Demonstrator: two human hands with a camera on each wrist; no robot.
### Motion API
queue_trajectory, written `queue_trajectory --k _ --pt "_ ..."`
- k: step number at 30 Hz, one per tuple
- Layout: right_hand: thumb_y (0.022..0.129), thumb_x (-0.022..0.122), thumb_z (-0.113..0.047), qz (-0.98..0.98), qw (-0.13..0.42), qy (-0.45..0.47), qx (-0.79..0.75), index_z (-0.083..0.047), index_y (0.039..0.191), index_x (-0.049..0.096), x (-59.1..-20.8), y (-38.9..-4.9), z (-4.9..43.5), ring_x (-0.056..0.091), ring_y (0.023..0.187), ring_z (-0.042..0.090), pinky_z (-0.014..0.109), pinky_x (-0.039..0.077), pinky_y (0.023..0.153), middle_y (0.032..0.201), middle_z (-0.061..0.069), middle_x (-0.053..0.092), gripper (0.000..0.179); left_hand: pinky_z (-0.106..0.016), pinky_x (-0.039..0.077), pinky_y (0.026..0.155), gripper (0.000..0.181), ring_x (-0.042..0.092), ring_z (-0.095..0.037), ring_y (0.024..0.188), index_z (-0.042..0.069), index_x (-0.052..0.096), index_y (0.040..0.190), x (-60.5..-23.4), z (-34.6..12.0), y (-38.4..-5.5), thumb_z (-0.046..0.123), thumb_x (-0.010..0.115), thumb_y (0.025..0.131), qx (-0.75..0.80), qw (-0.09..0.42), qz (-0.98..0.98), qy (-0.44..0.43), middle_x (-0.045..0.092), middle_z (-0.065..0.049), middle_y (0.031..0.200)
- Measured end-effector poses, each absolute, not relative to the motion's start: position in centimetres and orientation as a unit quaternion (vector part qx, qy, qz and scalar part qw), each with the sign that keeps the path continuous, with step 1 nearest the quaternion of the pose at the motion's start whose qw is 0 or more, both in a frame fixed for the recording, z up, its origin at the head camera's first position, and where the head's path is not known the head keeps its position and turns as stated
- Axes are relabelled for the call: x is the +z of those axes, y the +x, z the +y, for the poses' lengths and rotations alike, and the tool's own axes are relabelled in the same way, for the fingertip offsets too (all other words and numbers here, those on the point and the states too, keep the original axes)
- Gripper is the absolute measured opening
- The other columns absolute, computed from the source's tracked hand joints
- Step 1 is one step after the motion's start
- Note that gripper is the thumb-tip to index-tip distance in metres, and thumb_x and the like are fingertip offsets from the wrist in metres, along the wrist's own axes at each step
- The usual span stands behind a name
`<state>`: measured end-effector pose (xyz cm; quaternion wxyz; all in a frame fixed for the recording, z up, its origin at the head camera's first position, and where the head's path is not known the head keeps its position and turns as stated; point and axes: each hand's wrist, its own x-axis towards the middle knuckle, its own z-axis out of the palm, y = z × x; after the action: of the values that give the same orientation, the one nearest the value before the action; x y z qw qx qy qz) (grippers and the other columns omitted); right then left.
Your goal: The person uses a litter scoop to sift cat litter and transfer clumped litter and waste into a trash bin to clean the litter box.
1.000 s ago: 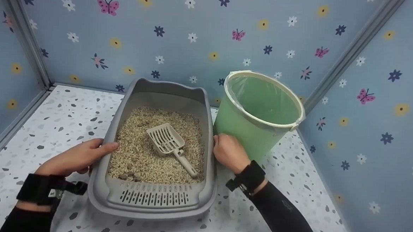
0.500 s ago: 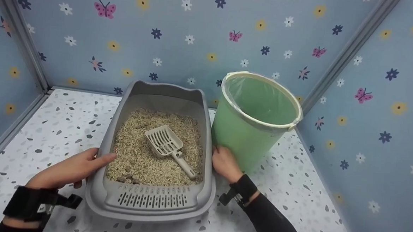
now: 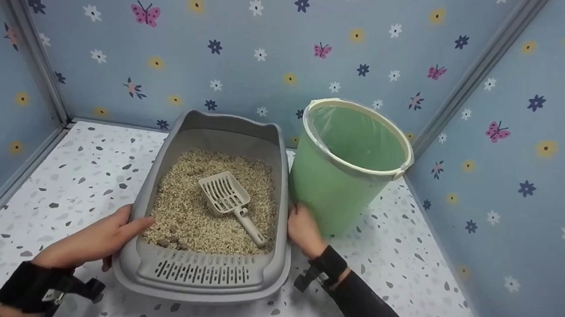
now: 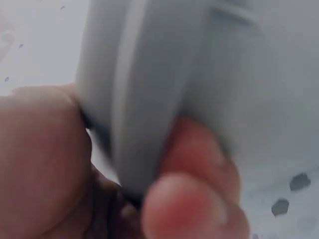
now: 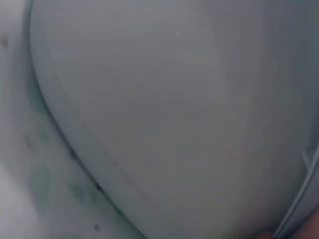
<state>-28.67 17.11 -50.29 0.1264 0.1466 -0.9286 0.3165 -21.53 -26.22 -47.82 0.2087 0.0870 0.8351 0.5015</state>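
Note:
A grey litter box [image 3: 188, 289] stands on the speckled surface in the head view, filled with tan litter [image 3: 176, 206]. On the litter lies a beige slotted scoop [image 3: 225, 192], its handle pointing toward the front right. My left hand [image 3: 89, 242] grips the box's left rim, thumb on top; the left wrist view shows curled fingers [image 4: 184, 206] under the rim. At the right side, my right hand [image 3: 304, 231] holds the rim from outside, with most of its fingers hidden. The right wrist view is mostly filled by the blurred box wall [image 5: 149, 109].
Close against the box's right side and my right hand stands a green bin [image 3: 321, 194] with a cream rim and clear liner. A flowered blue wall [image 3: 250, 26] rises behind, and another flowered panel [image 3: 513, 190] bounds the right. Dark clumps [image 3: 171, 243] lie in the front left litter.
The litter box's front end has shifted slightly left, and both hands have moved with it. The scoop still lies on the litter. The view has also tilted a little.

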Motion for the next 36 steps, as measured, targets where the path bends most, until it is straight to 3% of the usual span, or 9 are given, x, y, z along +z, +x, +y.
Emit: queue_trajectory --k 4,7,10,13,22,26,29,33,36 --pt "0.118 0.039 -0.012 -0.907 0.068 0.066 0.41 0.01 0.105 0.061 -50.2 -27.9 16.6 0.066 0.09 0.045 0.062 0.057 0.087 0.092 0.026 0.062 0.033 -0.034 0.052 0.043 0.065 0.061 -0.02 0.052 -0.005 0.025 0.153 -47.9 -27.6 -22.6 0.05 0.042 0.121 0.503 0.238 0.825 0.097 0.066 -0.015 0.083" --pt "0.118 0.042 -0.02 -0.886 0.026 0.036 0.461 0.001 0.1 0.058 -50.9 -28.3 17.1 0.056 0.071 0.029 0.047 0.055 0.067 0.082 0.013 0.053 0.032 -0.032 0.053 0.043 0.073 0.069 -0.024 0.06 -0.003 0.014 0.164 -47.8 -28.0 -23.0 0.05 0.04 0.122 0.516 0.259 0.811 0.097 0.068 -0.015 0.086" --pt "0.116 0.046 -0.028 -0.845 -0.023 -0.006 0.534 -0.007 0.098 0.055 -51.6 -29.4 17.6 0.042 0.056 0.015 0.032 0.04 0.049 0.073 0.002 0.045 0.029 -0.035 0.056 0.045 0.08 0.073 -0.03 0.07 0.001 0.004 0.17 -47.5 -27.9 -22.3 0.052 0.041 0.121 0.514 0.269 0.81 0.088 0.072 -0.016 0.092" --pt "0.113 0.049 -0.032 -0.811 -0.052 -0.035 0.582 -0.009 0.1 0.054 -51.7 -30.4 17.7 0.037 0.05 0.012 0.027 0.033 0.044 0.067 -0.002 0.042 0.027 -0.038 0.058 0.046 0.078 0.07 -0.031 0.074 -0.001 0.011 0.167 -47.2 -27.6 -20.7 0.052 0.045 0.12 0.497 0.269 0.821 0.077 0.071 -0.015 0.095" --pt "0.117 0.048 -0.029 -0.806 -0.045 -0.062 0.587 -0.011 0.1 0.051 -51.3 -29.9 17.0 0.037 0.055 0.011 0.025 0.035 0.047 0.075 0.0 0.041 0.025 -0.037 0.054 0.044 0.068 0.063 -0.023 0.064 -0.005 0.029 0.157 -48.3 -27.6 -18.7 0.047 0.052 0.119 0.5 0.222 0.834 0.072 0.068 -0.013 0.093" --pt "0.117 0.05 -0.028 -0.799 -0.054 -0.052 0.597 -0.011 0.098 0.052 -50.5 -28.3 16.3 0.042 0.061 0.013 0.025 0.038 0.049 0.079 0.001 0.043 0.026 -0.037 0.054 0.044 0.077 0.062 -0.022 0.063 -0.004 0.017 0.169 -48.6 -28.9 -18.9 0.044 0.051 0.12 0.504 0.211 0.834 0.073 0.072 -0.013 0.096" --pt "0.119 0.05 -0.027 -0.784 -0.071 -0.032 0.615 -0.006 0.105 0.058 -50.2 -27.1 16.0 0.047 0.057 0.014 0.025 0.039 0.048 0.074 0.002 0.049 0.025 -0.036 0.053 0.045 0.081 0.063 -0.023 0.065 -0.005 0.007 0.172 -48.7 -30.1 -19.4 0.042 0.049 0.121 0.501 0.2 0.839 0.079 0.073 -0.012 0.096" --pt "0.118 0.052 -0.022 -0.751 -0.113 -0.017 0.65 -0.001 0.116 0.059 -50.1 -26.5 16.1 0.054 0.05 0.014 0.026 0.042 0.046 0.068 0.004 0.055 0.022 -0.034 0.052 0.047 0.076 0.062 -0.022 0.066 -0.004 0.014 0.172 -48.7 -31.0 -20.1 0.043 0.046 0.121 0.492 0.187 0.847 0.07 0.072 -0.012 0.092" --pt "0.117 0.053 -0.023 -0.745 -0.13 -0.011 0.654 -0.003 0.111 0.058 -49.9 -27.1 16.5 0.057 0.051 0.015 0.027 0.044 0.047 0.066 0.005 0.058 0.022 -0.034 0.052 0.05 0.074 0.06 -0.021 0.068 -0.001 0.022 0.17 -48.7 -30.8 -19.9 0.049 0.045 0.121 0.492 0.186 0.849 0.043 0.071 -0.011 0.093"
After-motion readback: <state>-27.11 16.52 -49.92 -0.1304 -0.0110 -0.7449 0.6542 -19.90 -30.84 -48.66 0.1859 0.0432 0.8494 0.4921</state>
